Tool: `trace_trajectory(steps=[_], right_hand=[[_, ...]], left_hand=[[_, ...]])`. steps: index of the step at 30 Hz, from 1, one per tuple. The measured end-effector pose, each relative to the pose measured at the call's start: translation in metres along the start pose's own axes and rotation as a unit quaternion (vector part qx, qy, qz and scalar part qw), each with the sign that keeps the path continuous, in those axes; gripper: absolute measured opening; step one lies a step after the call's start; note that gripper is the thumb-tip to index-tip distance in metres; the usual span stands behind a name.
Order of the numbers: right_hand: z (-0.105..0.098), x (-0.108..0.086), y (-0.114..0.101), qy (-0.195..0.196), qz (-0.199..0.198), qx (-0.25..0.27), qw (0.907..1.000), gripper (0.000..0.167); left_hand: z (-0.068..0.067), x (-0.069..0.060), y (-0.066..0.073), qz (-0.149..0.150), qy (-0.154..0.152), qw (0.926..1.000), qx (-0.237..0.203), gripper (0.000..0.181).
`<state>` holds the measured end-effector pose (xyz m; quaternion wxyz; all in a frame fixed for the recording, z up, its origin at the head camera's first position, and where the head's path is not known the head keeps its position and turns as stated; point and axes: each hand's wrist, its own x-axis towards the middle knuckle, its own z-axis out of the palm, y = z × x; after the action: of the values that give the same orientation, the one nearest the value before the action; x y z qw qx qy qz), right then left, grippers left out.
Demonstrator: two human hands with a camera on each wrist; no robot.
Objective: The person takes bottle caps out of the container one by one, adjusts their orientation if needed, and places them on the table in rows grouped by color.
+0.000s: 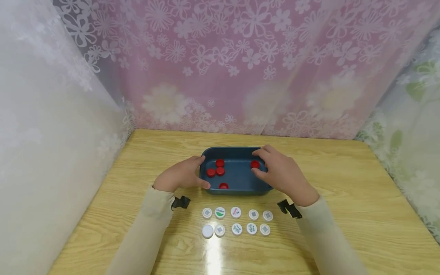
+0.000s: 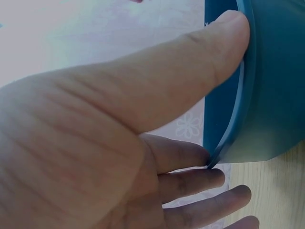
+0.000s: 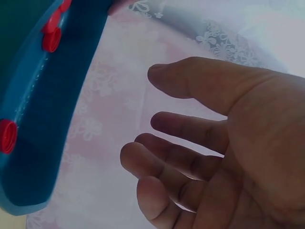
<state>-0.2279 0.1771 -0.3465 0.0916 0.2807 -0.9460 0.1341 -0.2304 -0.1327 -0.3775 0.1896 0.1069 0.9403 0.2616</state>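
Observation:
A dark blue rectangular tray (image 1: 237, 181) sits on the table with several red bottle caps (image 1: 220, 171) inside, mostly toward its left end. The left hand (image 1: 182, 173) spans the tray's left end. Its thumb lies over the rim near the front corner, and its fingers extend fairly straight toward the back corner, as the left wrist view also shows. Over the right end is the right hand (image 1: 283, 170), thumb and fingers apart and loosely bent. A lone red cap (image 1: 255, 164) lies in the tray between them in the head view; nothing is held in the right wrist view.
Two rows of white round caps (image 1: 236, 228), some with printed tops, lie on the wooden table (image 1: 113, 214) in front of the tray, between the forearms. A pink floral curtain (image 1: 213, 76) hangs behind, with pale cloth at both sides. Black straps are on both wrists.

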Motion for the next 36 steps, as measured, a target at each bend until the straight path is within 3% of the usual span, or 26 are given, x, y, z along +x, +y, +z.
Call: trace_trajectory(steps=[14, 19, 23, 27, 32, 36], right_hand=[[0.013, 0.015, 0.013, -0.042, 0.029, -0.006, 0.9987, 0.047], [0.018, 0.034, 0.022, -0.099, 0.005, -0.047, 0.994, 0.038], [0.022, 0.058, 0.029, -0.166, -0.058, -0.109, 0.9784, 0.02], [0.023, 0.075, 0.031, -0.217, -0.095, -0.167, 0.9571, 0.022], [0.028, 0.089, 0.028, -0.264, -0.084, -0.215, 0.9363, 0.03], [0.042, 0.1, 0.03, -0.308, -0.067, -0.237, 0.919, 0.026]], left_hand=[[-0.001, 0.001, 0.001, -0.005, -0.005, 0.9997, 0.022, 0.107], [0.0, 0.002, 0.002, 0.001, -0.009, 0.9996, 0.026, 0.107], [0.0, 0.001, 0.003, -0.003, -0.01, 0.9995, 0.031, 0.106], [-0.001, -0.001, 0.004, -0.002, -0.013, 0.9995, 0.03, 0.105], [-0.001, -0.001, 0.005, -0.005, -0.016, 0.9996, 0.024, 0.105], [0.0, -0.002, 0.005, -0.011, -0.011, 0.9997, 0.017, 0.105]])
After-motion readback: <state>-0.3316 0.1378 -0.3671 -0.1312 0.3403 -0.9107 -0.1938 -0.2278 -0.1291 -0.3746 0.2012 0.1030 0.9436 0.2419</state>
